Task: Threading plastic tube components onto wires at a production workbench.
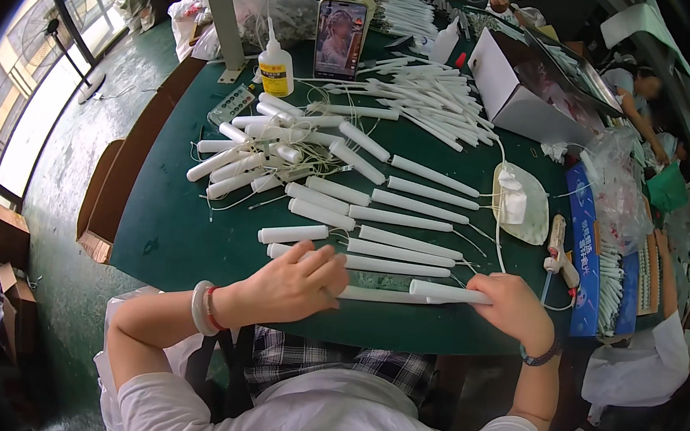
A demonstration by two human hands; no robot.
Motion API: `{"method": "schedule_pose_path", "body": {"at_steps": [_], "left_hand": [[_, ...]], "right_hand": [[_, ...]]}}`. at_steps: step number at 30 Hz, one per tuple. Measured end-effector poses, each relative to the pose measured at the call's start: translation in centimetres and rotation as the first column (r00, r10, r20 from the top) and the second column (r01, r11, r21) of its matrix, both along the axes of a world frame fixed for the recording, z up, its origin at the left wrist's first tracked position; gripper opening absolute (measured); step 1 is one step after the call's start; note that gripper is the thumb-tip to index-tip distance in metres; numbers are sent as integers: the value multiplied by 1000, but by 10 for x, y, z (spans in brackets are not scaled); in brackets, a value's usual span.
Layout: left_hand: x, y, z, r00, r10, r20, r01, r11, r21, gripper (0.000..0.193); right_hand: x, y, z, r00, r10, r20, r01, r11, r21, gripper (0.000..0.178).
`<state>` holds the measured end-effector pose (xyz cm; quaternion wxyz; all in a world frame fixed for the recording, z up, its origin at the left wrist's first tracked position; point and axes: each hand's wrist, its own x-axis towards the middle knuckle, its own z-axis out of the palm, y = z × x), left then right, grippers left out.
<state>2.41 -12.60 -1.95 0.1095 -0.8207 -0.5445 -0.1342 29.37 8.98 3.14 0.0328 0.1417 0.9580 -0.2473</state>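
My right hand [516, 308] is closed around the narrow end of a white tapered tube [446, 292], whose wide open end points left. Beneath it another white tapered tube [383, 296] lies on the green table [191, 237], running toward my left hand. My left hand [304, 280] has its fingers curled together above the table; anything in them is hidden. Just beyond both hands lie rows of tapered tubes [404, 251], with short white cylinders [293, 234] at their left ends. Thin wires trail from several of them.
A heap of wired white cylinders [264, 148] lies at left centre. Behind stand a yellow-labelled glue bottle [276, 69], a phone [339, 40] and a pile of white tubes [437, 95]. At right are a glue gun [559, 259], a blue box [584, 257] and co-workers.
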Motion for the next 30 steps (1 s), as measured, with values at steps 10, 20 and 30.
{"method": "schedule_pose_path", "body": {"at_steps": [10,20,30], "left_hand": [[-15,47,-9,983,180,-37,-181,982,-48,66],[-89,65,20,917,333,218,-347,938,26,19],[-108,67,27,790,436,431,-476,879,-15,10]], "right_hand": [[-33,-19,9,984,-14,-178,55,972,229,22],[-83,-2,11,955,-20,-296,98,964,249,29],[-186,10,-22,852,-305,-426,129,910,-394,19]]}}
